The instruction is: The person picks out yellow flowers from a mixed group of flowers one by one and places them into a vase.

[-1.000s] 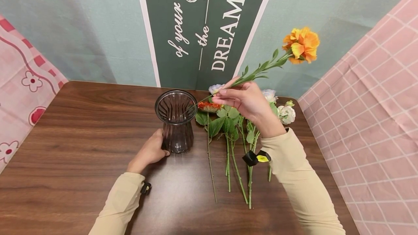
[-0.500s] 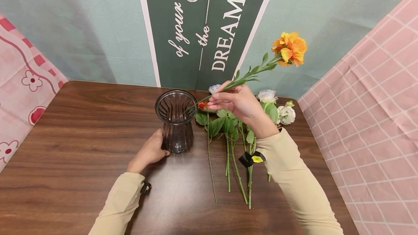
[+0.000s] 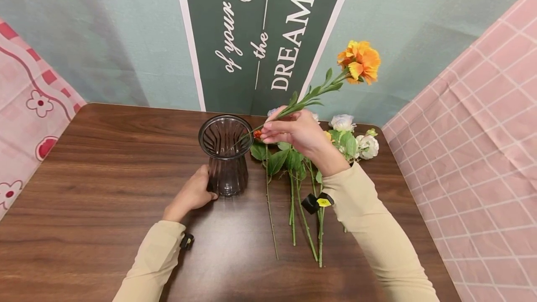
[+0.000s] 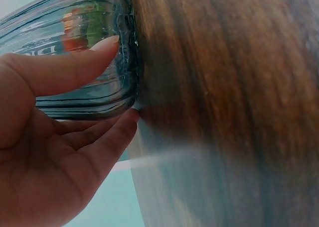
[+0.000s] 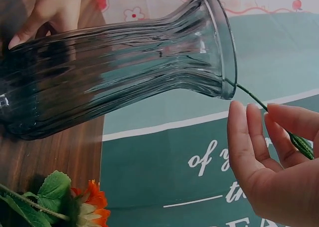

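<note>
A dark, clear glass vase (image 3: 228, 176) with a flared rim stands upright on the table. My left hand (image 3: 194, 192) grips its lower left side, thumb across the front and fingers behind, as the left wrist view shows. Above and right of the vase, my right hand (image 3: 299, 134) pinches the green stem of an orange flower (image 3: 359, 62). That flower leans up to the right, its bloom well above the hand. The lower stem (image 5: 249, 93) passes over the vase rim into its mouth. Right fingertips (image 5: 237, 107) are close beside the rim.
Several more flowers lie on the wooden table (image 3: 126, 153) right of the vase, their stems (image 3: 293, 213) towards me. Among them are a white flower (image 3: 367, 147), a pale bluish one (image 3: 342, 122) and a red-orange one (image 5: 94, 207), partly behind my right hand. A dark printed hanging (image 3: 251, 59) stands behind.
My right hand has moved left, towards the vase, carrying the orange flower along. Its stem tip sits a little deeper in the vase's mouth. My left hand and the vase stay where they were.
</note>
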{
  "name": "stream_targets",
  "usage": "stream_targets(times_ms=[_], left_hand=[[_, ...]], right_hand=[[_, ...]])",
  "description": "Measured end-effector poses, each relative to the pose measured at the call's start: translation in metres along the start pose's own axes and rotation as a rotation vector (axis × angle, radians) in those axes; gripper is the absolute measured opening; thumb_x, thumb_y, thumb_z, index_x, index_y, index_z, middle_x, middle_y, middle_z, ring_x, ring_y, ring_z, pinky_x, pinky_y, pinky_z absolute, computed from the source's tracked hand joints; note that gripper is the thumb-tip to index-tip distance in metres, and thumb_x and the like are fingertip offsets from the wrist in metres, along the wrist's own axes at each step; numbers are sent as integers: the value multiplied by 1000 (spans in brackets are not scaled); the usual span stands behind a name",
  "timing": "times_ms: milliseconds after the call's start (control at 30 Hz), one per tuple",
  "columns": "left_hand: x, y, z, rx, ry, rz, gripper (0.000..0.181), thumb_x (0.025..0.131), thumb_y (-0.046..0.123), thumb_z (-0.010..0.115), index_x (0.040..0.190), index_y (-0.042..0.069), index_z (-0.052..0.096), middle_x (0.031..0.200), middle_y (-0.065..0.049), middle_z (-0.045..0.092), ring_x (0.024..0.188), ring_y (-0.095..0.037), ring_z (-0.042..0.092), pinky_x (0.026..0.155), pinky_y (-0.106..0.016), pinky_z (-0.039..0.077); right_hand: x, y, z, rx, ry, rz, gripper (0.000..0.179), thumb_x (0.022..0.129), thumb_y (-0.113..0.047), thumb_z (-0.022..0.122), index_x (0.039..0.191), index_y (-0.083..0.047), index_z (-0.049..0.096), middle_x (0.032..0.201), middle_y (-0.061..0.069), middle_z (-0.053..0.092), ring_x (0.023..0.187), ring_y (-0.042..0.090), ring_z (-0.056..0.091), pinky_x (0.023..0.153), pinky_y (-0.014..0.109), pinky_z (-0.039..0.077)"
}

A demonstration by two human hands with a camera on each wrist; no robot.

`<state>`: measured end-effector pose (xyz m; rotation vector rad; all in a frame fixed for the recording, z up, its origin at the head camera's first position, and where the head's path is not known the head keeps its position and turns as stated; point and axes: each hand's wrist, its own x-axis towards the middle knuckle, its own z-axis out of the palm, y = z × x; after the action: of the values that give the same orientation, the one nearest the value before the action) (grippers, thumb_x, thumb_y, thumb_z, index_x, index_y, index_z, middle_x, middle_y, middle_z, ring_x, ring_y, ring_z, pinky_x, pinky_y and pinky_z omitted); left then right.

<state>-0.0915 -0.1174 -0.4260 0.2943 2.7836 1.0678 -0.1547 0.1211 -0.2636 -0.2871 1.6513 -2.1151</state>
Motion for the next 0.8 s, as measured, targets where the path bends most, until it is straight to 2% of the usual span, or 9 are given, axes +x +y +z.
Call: stream_targets(times_ms=[300, 500, 800], left_hand=[[0, 5, -4, 9, -31, -41, 62, 68, -1, 72, 118, -12, 37, 115, -31, 47, 109, -41, 47, 91, -50, 38], [1, 3, -2, 8, -32, -45, 65, 67, -1, 72, 119, -13, 36, 118, -32, 46, 110, -42, 46, 92, -50, 38], [1, 1, -1, 16, -34, -44, 63, 67, -1, 72, 118, -13, 36, 116, -32, 46, 109, -41, 46, 93, -50, 37]], right_hand=[[4, 5, 3, -54, -21, 10, 16, 84, 12, 53, 78, 1, 62, 76, 17, 64, 68, 24, 64, 66, 36, 54], [6, 8, 7, -125, -29, 9, 13, 83, 10, 55, 80, 0, 63, 75, 15, 63, 67, 22, 63, 68, 38, 54], [5, 10, 8, -109, -34, 21, 14, 85, 10, 53, 82, 0, 63, 75, 14, 62, 68, 22, 62, 68, 36, 54]])
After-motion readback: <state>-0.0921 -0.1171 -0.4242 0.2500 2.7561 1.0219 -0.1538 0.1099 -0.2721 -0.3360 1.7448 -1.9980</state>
